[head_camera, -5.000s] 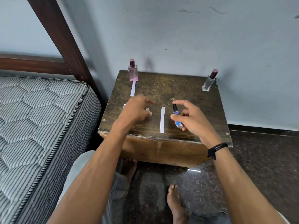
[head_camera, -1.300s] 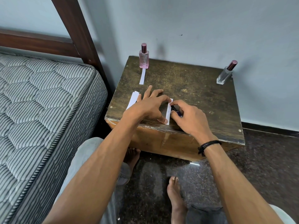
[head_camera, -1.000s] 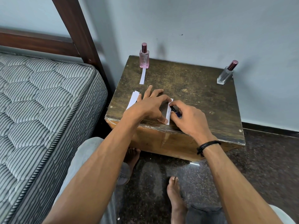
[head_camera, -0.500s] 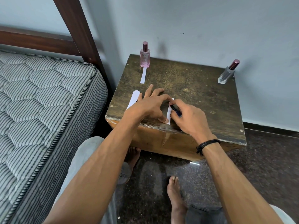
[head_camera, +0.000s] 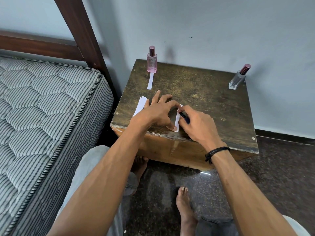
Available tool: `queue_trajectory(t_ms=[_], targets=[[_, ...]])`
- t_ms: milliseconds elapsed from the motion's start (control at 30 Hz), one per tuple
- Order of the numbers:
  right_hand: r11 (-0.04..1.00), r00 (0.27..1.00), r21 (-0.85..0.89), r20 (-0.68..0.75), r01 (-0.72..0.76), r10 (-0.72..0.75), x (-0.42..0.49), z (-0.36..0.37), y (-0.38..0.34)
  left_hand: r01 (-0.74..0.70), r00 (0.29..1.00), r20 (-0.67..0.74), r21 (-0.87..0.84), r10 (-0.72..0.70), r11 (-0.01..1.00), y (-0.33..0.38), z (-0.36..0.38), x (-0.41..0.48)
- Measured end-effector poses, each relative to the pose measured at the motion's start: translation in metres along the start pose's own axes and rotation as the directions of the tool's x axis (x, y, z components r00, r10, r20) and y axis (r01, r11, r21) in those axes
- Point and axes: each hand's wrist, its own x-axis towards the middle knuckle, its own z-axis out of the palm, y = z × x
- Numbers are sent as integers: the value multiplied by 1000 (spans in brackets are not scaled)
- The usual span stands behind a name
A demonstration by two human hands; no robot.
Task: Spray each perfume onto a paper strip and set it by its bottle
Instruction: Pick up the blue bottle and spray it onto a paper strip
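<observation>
Near the tabletop point(head_camera: 213, 106) front edge, the left hand point(head_camera: 158, 113) pins a paper strip point(head_camera: 177, 119) flat, fingers spread; the right hand point(head_camera: 197, 126) grips a small dark bottle point(head_camera: 185, 115).

Pale blue-grey painted wall point(head_camera: 221, 28) across 12 o'clock, few dark scuffs. Dark wooden bed frame point(head_camera: 80, 31): post slanting up at 11 o'clock, rail running to 9. Grey striped quilted mattress point(head_camera: 42, 108) with corded edge fills 8–10 o'clock. Worn dark wooden side table point(head_camera: 213, 103) at centre, against wall, lighter front face. Dark speckled polished floor point(head_camera: 281, 176) at 4–6 o'clock, small bright light glint below table; dark skirting at 3.
</observation>
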Motion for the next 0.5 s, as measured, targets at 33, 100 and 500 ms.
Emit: queue_trajectory(t_ms=[33, 100, 500], targets=[[1000, 1000, 3, 1, 0, 0, 0, 0, 0, 0, 1000, 0, 1, 0, 1000, 0, 0, 0], [1000, 1000, 9, -3, -2, 2, 0, 0, 0, 1, 1000, -1, 8, -1, 1000, 0, 0, 0], [958, 984, 226, 54, -177, 169, 5, -23, 13, -32, 999, -39, 12, 32, 999, -2, -5, -2]])
